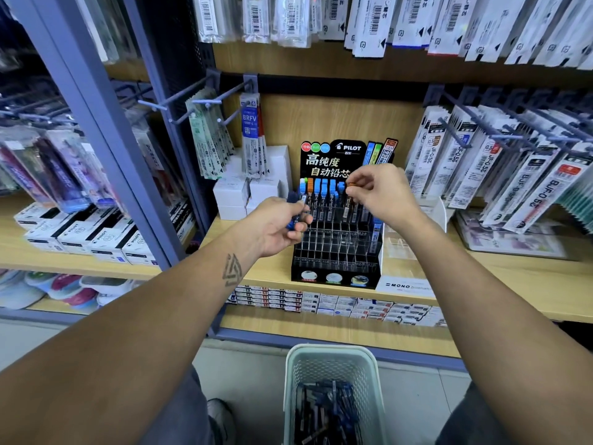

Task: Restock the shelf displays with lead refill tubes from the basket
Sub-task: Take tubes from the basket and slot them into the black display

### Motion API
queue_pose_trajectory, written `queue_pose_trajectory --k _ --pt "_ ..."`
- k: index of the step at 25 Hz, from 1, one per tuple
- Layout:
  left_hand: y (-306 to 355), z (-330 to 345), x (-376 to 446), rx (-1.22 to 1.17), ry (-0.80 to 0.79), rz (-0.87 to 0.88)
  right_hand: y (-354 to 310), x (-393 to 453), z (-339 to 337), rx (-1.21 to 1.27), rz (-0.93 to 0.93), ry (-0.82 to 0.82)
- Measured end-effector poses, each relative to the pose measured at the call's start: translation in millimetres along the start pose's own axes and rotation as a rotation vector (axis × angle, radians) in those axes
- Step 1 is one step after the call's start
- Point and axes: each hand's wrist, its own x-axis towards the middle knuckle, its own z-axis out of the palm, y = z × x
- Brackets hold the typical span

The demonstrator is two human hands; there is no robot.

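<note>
A black tiered Pilot display [337,252] stands on the wooden shelf, with clear slots. Its back row holds several blue-capped lead tubes [324,191]; the lower rows look mostly bare. My right hand [378,191] pinches an orange-capped lead tube [351,194] upright over a back-row slot. My left hand [279,223] is closed around a few blue-capped tubes [292,220] just left of the display. Below, on the floor between my knees, a pale green mesh basket [333,358] holds many loose dark and blue tubes.
White boxes [237,194] are stacked left of the display and a clear Mono stand [404,252] sits to its right. Hanging refill packs [500,168] on pegs crowd both sides and above. A grey shelf post [106,130] rises at left.
</note>
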Motion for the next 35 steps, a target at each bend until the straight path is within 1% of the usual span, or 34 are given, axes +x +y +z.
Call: queue_pose_trajectory --k 3,9,15,21,23,25,26,28,29,30,33,35 --pt "-3.8 8.3 1.1 0.034 -0.017 -0.002 9.9 -6.2 4.1 -0.047 -0.006 -0.015" --pt "-9.7 16.1 2.3 0.115 0.001 0.009 20.3 -8.7 15.8 -0.125 -0.04 -0.053" --pt "-11.9 20.3 2.6 0.124 -0.004 0.001 23.5 -15.4 23.1 -0.304 -0.077 -0.042" --pt "-15.4 27.6 2.5 0.103 -0.04 -0.008 22.5 -15.6 22.0 -0.336 -0.095 -0.04" --pt "-16.0 30.3 1.8 0.095 -0.063 -0.005 22.7 -14.9 18.1 -0.238 -0.076 0.016" --pt "-16.7 33.4 -0.6 0.102 -0.077 0.0 20.3 -14.6 10.8 -0.008 0.019 0.064" --pt "-16.9 34.9 -2.3 0.1 -0.084 0.002 17.2 -15.7 7.2 0.146 0.085 0.048" --pt "-17.9 37.6 -4.9 0.072 -0.118 0.003 10.3 -21.5 2.7 0.422 0.182 -0.095" --pt "-18.6 39.4 -5.7 0.053 -0.142 0.002 8.6 -24.9 2.2 0.486 0.195 -0.165" --pt "-19.2 41.2 -5.8 0.035 -0.162 0.0 8.4 -27.8 2.1 0.519 0.196 -0.2" --pt "-21.3 46.3 -5.8 -0.008 -0.202 -0.015 14.9 -28.7 0.6 0.594 0.246 -0.163" --pt "-21.8 47.9 -7.2 -0.015 -0.224 -0.019 17.0 -27.3 -2.1 0.611 0.278 -0.182"
